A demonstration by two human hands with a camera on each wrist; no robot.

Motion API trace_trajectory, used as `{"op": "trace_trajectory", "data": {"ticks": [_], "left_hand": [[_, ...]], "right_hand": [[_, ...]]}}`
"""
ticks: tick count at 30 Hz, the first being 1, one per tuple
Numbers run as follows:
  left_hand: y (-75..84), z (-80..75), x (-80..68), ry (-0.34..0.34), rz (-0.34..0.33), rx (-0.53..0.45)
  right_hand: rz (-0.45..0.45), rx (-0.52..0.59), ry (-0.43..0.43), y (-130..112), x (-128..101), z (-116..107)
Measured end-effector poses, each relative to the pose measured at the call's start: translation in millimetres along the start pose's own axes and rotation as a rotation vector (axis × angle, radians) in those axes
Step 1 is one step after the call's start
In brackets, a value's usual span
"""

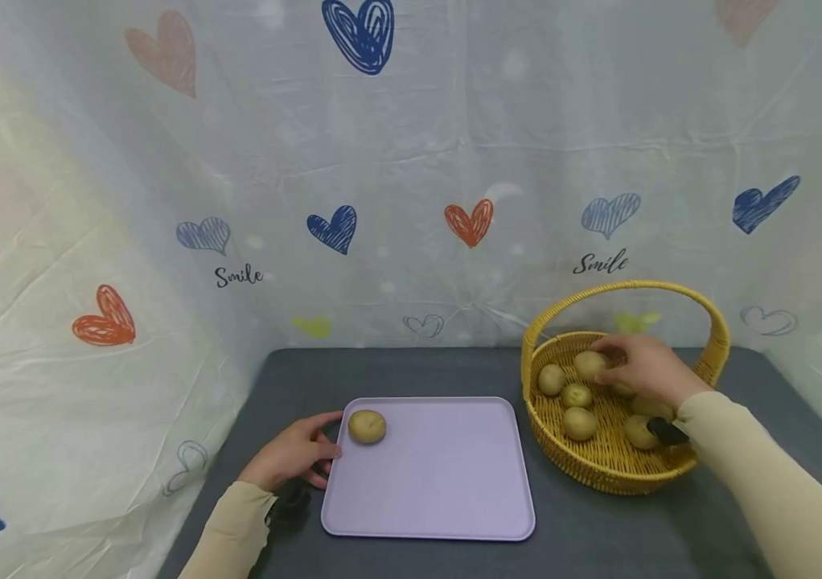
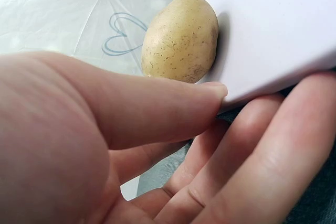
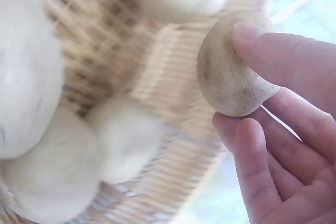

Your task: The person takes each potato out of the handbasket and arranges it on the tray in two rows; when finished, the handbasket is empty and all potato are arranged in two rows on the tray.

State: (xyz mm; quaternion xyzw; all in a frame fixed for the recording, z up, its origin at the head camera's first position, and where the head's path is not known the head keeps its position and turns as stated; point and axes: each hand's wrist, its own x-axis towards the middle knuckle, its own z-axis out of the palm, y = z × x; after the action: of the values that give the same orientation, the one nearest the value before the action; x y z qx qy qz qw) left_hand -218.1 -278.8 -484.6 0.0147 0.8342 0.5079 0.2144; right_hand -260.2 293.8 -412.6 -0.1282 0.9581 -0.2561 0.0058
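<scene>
In the head view my right hand (image 1: 646, 368) is over the wicker basket (image 1: 621, 482) and pinches a potato (image 1: 589, 365). The right wrist view shows this potato (image 3: 231, 66) between thumb and fingers, with other potatoes (image 3: 126, 140) below in the basket. On the left, my left hand (image 1: 295, 452) holds the left edge of a lilac tray (image 1: 440, 474), the thumb (image 2: 173, 106) at its rim and the other fingers along the side and underneath. One potato (image 1: 367, 427) lies in the tray's far left corner, close to that hand.
The basket's tall arched handle (image 1: 628, 286) rises around my right forearm. Several potatoes (image 1: 580, 424) lie inside the basket. Tray and basket stand side by side on a dark grey table (image 1: 411, 374). A pale curtain (image 1: 396, 161) with printed hearts hangs behind.
</scene>
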Motion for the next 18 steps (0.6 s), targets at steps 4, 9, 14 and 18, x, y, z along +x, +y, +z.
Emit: {"op": "trace_trajectory", "data": {"ticks": [4, 9, 14, 18], "left_hand": [[-0.8, -0.8, -1.8, 0.0, -0.001, -0.002], [-3.0, -2.9, -3.5, 0.022, -0.021, 0.003], [-3.7, -3.1, -2.7, 0.024, -0.01, 0.001], [-1.5, -1.2, -0.2, 0.022, -0.005, 0.001]], "right_hand": [[-0.065, -0.025, 0.072, -28, -16, -1], [-0.092, 0.009, 0.138, -69, -35, 9], [-0.103, 0.093, 0.178, -100, -49, 24], [-0.142, 0.15, 0.187, -117, -51, 44]]}}
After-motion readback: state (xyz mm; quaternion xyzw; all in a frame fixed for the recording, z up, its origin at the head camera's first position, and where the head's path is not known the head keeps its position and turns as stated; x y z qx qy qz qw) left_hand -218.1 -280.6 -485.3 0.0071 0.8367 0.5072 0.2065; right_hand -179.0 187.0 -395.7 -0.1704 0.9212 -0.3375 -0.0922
